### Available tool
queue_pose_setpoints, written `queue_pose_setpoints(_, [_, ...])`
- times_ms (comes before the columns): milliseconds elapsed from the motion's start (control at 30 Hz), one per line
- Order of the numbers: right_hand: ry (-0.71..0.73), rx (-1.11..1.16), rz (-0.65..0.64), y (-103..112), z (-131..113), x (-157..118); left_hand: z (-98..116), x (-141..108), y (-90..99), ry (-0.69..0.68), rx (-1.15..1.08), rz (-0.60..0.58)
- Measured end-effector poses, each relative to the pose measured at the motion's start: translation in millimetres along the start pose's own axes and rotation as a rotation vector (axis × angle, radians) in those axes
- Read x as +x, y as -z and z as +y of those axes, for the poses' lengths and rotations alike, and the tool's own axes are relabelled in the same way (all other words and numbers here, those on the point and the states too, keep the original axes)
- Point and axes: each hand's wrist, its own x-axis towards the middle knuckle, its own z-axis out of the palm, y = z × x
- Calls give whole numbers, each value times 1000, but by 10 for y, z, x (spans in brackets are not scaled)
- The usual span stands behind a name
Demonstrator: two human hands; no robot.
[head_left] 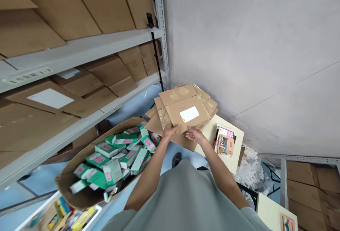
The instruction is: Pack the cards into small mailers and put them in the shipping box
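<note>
A stack of flattened cardboard boxes (174, 112) lies in front of me, its sheets fanned unevenly. The top sheet bears a white label (189, 114) and strips of clear tape. My left hand (170, 131) grips the near edge of the cardboard, thumb on top. Beside it, my right hand (195, 135) rests against the same near edge with its fingers stretched out and slightly apart. What lies under the lower sheets is hidden.
A large carton (65, 181) of green and white small boxes stands to the left. Metal shelving (111, 45) with brown boxes runs behind it. Right of the stack, a cream table (235, 128) holds printed booklets (225, 142). A black pole (156, 56) stands near the wall (252, 47).
</note>
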Motion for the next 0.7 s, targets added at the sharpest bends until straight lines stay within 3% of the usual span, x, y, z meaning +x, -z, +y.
queue_pose_setpoints(133, [10,143,6,-17,-66,-71,123,-123,-31,26,7,-56])
queue_pose_setpoints(333, [263,465,-17,225,-259,-368,523,-536,-233,-150,-155,-226])
queue_pose_setpoints(433, [429,558,-21,588,-241,-684,775,-744,-425,-167,-198,-400])
queue_pose_setpoints(500, [519,605,41,923,-123,-970,919,-876,-608,-149,-206,-533])
queue_pose_setpoints(600, [608,656,198,1479,239,-1485,1048,-1088,-972,-119,-153,-760])
queue_pose_setpoints(700, [656,749,396,1992,786,-2059,1071,-1371,-1429,-103,-59,-981])
